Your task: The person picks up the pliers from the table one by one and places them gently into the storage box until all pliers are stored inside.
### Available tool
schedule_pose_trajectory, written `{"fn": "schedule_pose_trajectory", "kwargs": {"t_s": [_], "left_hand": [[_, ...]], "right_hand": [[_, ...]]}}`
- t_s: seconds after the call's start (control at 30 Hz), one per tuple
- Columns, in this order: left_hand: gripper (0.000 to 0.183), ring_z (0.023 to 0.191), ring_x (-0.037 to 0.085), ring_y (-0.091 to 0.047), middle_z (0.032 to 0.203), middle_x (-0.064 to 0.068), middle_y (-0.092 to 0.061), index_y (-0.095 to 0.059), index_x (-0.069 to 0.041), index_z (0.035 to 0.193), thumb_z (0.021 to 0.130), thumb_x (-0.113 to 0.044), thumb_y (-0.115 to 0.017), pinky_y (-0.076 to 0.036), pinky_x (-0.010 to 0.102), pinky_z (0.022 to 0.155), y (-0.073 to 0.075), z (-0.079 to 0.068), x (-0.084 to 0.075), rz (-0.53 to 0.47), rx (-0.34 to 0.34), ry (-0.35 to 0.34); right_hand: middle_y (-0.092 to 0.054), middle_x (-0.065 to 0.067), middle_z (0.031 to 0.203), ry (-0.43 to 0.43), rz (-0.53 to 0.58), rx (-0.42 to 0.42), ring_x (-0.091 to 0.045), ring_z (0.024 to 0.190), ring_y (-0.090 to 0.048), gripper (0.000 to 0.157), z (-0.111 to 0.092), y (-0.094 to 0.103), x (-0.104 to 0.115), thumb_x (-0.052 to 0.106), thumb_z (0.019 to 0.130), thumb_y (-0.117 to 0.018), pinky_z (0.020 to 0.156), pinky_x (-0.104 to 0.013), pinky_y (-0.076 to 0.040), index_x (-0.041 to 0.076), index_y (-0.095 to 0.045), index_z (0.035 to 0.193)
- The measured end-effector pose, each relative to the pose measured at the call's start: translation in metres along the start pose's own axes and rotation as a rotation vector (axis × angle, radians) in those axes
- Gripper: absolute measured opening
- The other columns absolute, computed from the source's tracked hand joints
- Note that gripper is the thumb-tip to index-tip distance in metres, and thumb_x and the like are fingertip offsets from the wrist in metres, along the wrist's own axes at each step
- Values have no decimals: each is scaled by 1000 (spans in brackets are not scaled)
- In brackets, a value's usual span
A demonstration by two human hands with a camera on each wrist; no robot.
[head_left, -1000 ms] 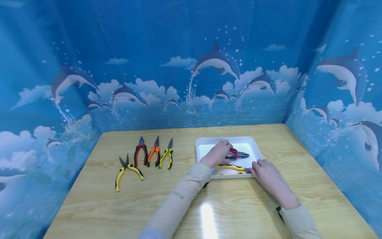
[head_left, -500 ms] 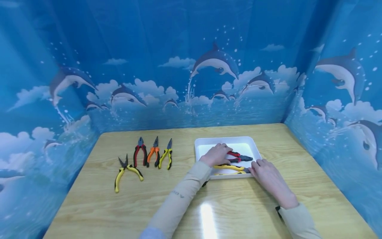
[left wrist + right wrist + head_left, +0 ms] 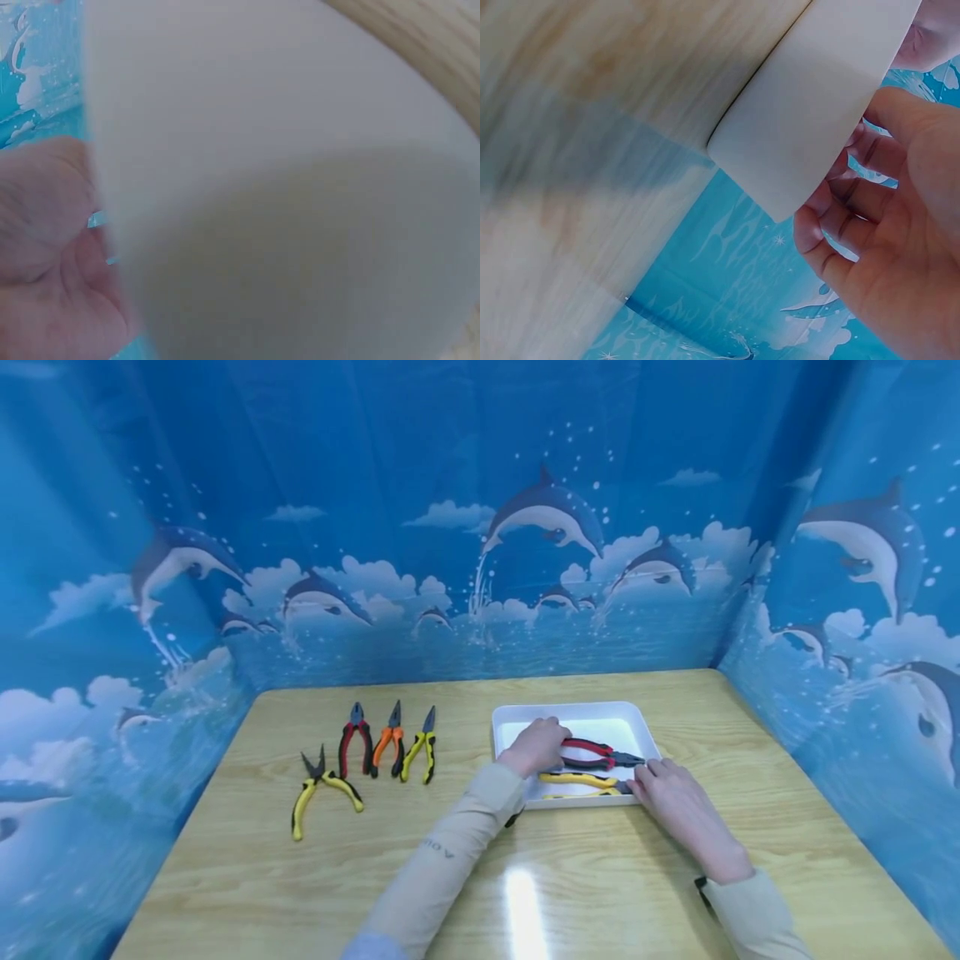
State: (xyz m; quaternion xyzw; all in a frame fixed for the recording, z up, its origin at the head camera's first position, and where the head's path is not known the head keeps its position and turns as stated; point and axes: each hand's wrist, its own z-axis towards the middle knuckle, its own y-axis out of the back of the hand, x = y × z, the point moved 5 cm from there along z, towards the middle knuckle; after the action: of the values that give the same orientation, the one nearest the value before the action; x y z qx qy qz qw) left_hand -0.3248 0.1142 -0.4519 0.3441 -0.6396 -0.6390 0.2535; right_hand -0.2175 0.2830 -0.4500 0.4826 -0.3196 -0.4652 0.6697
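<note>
In the head view a white tray (image 3: 504, 717) stands right of centre on the table. My left hand (image 3: 531, 747) is over its left part, with finger and thumb at the handle ends of red-and-black pliers (image 3: 592, 762), which point right. Nearer the front wall lie larger yellow-and-black pliers (image 3: 581, 779), their nose partly hidden by my right hand (image 3: 678, 802). That hand grips the tray's near right corner; in the right wrist view its bent fingers (image 3: 810, 225) meet the white rim. The left wrist view shows mostly the tray's blurred outer wall (image 3: 262, 150).
Left on the wooden table (image 3: 442, 877) lie red-and-black pliers (image 3: 356, 739), orange-and-black long-nose pliers (image 3: 390, 739) and small yellow-and-black ones (image 3: 420, 745), side by side. Spread yellow long-nose pliers (image 3: 318, 785) lie in front of them. A dolphin-printed curtain (image 3: 450, 485) encloses the table's back and sides.
The red-and-black pliers in the tray have slid right and slightly forward toward me. My left hand has drawn back left to their handle ends, exposing more handle. My right hand has stayed put.
</note>
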Motion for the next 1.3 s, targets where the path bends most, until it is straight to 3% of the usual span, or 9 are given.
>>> {"fn": "schedule_pose_trajectory", "kwargs": {"t_s": [0.33,0.43,0.53,0.7,0.83,1.0,1.3], "left_hand": [[46,110,19,-60,124,4,-65,-67,-17,135,91,-28,-78,-48,28,98,-5,-3,-3,-25,9,9],[45,113,19,-60,125,4,-65,-66,-17,135,94,-30,-75,-49,29,99,-4,-5,-2,-54,-18,13],[31,106,16,-63,116,1,-68,-72,-17,125,98,-31,-69,-52,28,91,2,-8,0,-100,-117,22],[18,76,7,-60,87,-5,-68,-77,-17,97,102,-27,-63,-50,21,65,18,-17,4,-180,-322,36],[20,68,4,-55,81,-8,-66,-77,-18,94,103,-28,-62,-47,21,61,27,-27,9,-209,-362,62],[20,69,5,-57,83,-8,-67,-77,-19,95,102,-31,-62,-47,22,59,30,-42,23,-201,-382,117],[22,72,9,-62,89,-2,-71,-75,-14,99,103,-31,-61,-50,24,60,34,-77,64,-241,-413,262]], "right_hand": [[-55,-6,77,7,-9,-15,-21,70,-46,19,0,0,1,16,92,-74,62,-37,-43,5,-62,83],[-57,-7,78,12,-16,-18,-21,71,-48,18,-1,0,1,16,92,-74,63,-38,-45,5,-62,84],[-57,-7,79,17,-19,-20,-22,72,-49,18,-2,0,1,16,92,-74,63,-39,-46,5,-62,85],[-57,-7,78,20,-20,-26,-22,71,-49,19,-2,-1,2,16,93,-74,62,-39,-46,5,-61,84],[-58,-8,79,25,-23,-37,-23,72,-51,18,-1,0,2,14,92,-74,63,-40,-47,5,-61,84],[-60,-9,79,37,-25,-57,-24,72,-52,16,-3,0,3,11,91,-73,62,-40,-47,4,-62,84],[-60,-10,80,49,-19,-73,-25,72,-53,17,-3,1,3,12,90,-73,62,-41,-47,4,-60,82]]}}
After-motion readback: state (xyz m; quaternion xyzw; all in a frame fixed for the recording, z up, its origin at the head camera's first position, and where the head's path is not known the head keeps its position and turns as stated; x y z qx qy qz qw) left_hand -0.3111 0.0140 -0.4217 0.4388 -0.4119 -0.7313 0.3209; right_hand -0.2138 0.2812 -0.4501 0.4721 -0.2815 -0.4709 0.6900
